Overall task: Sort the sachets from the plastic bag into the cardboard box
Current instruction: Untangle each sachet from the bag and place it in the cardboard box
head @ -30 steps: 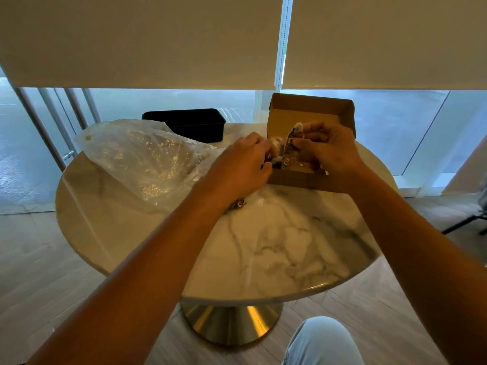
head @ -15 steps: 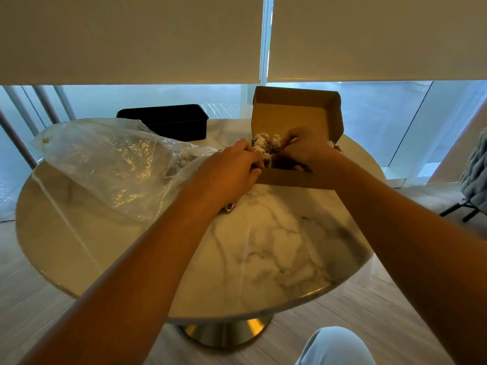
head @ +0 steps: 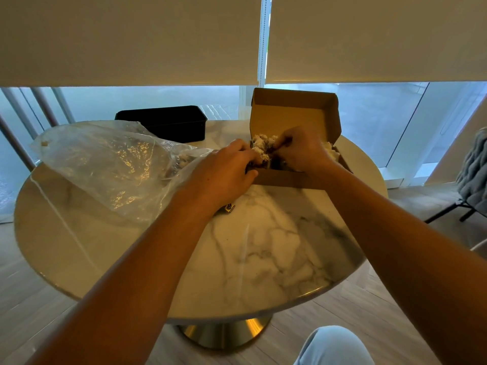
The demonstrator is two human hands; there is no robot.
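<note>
Looking down past a pale-trousered knee, we meet the round marble table on its brass pedestal, and everything here gets placed off that table. Both forearms reach across its near edge toward the far side. A small dark-printed sachet lies flat on the marble, peeping out from just under the left wrist. The left hand sits at the near left corner of the cardboard box, fingers curled in over the box wall and closed on the whitish sachets there. The right hand is inside the box, knuckles up, fingers bent down and gripping into the same cluster. The two hands are close together, almost touching across that bundle; exactly which packets each one pinches I cannot tell. More pale packets show at the box's right side behind the right wrist.

The box itself stands on the table's far right part, lid propped upright at the back. On the table's left half sprawls the clear plastic bag, crumpled and puffed, its mouth turned toward the left hand and touching that wrist. Behind the bag, at the table's far edge, sits a black rectangular container. Beyond the table, cream roller blinds hang over the window, and off the table's right side a grey padded chair stands on the floor.
</note>
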